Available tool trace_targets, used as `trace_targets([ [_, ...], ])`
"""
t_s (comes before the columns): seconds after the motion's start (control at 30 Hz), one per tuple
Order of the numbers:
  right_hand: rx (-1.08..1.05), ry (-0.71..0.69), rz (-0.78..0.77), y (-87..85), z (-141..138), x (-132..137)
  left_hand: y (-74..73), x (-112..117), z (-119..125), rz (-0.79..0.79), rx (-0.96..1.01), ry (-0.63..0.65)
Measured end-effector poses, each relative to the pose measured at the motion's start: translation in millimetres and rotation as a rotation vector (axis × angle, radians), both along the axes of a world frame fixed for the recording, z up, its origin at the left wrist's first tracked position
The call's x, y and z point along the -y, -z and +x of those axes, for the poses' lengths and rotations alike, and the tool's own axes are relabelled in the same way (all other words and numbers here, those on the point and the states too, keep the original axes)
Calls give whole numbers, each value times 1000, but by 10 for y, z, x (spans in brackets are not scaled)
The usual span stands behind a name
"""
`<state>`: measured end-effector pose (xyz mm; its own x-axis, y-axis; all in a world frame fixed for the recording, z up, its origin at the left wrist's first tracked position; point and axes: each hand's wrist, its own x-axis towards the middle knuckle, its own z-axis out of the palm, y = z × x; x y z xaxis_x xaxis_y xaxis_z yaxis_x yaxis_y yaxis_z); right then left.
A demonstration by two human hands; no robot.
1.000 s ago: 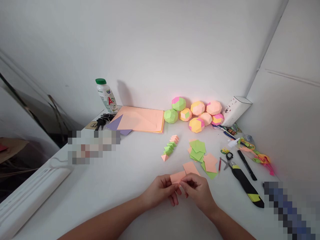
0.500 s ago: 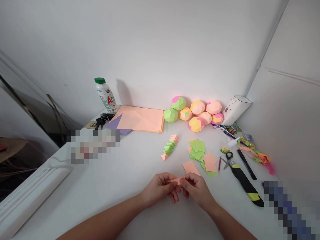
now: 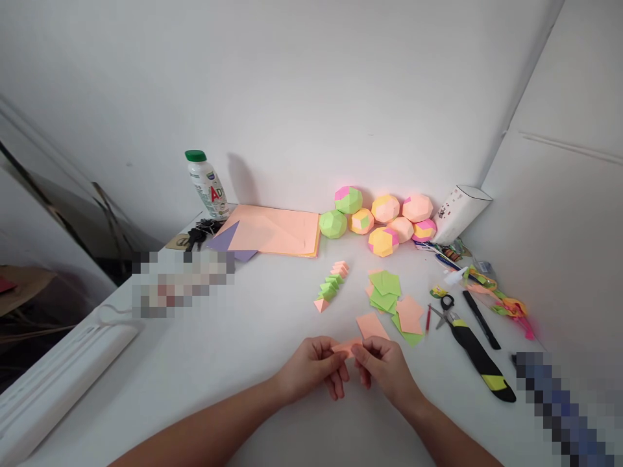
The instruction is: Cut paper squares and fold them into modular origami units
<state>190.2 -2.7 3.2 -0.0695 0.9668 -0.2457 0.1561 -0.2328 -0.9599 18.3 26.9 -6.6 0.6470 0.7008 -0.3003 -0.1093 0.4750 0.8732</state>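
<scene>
In the lower middle of the frame, we pinch a small peach paper point(image 3: 346, 346) between our left hand point(image 3: 314, 371) and right hand point(image 3: 384, 368), fingertips closed on its two ends. A second ago it faced us as a flat strip; now it shows edge-on, so we judge a fold is going in. At upper middle we count seven paper balls point(image 3: 383, 220), one bottle point(image 3: 207, 185) at upper left, one scissors point(image 3: 445, 312) at right.
</scene>
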Motion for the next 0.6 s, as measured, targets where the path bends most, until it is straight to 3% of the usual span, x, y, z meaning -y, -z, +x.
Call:
trace_targets([
  [0.47, -31, -6, -6, -40, -48, 6, 21, 25, -8, 31, -58, 5],
  [0.6, -65, -75, -22, -8, -42, 6, 20, 29, -1, 29, -58, -6],
])
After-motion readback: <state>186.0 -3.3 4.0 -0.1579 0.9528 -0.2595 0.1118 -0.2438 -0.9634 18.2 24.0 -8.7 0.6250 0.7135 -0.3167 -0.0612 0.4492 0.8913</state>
